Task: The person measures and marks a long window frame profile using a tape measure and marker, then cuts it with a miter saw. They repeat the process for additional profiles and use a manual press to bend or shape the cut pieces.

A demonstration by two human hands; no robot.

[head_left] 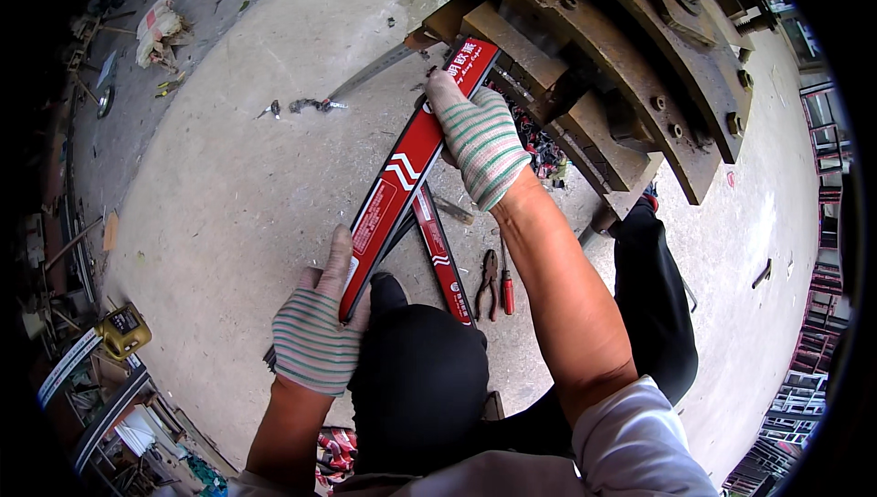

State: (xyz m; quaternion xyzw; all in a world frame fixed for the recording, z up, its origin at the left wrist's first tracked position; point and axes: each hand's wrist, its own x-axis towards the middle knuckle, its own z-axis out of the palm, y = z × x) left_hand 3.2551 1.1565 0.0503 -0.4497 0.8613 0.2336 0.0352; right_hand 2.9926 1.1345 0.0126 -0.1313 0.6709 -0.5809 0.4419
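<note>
A long flat profile bar with a red printed face and black edges slants across the middle of the view. Its lower end rests in my left hand, gloved in striped knit, with the thumb along the edge. Higher up, my right hand, in a matching glove, wraps round the bar near its top end. That top end is beside the brown metal blocks of a heavy machine; I cannot tell whether it touches them. A second red bar lies lower down, partly behind the held one.
Right of the second bar, pliers and a red-handled screwdriver lie on the concrete floor. Scraps are gathered under the machine. At the left stands a yellow jug near clutter; stacked frames line the right edge.
</note>
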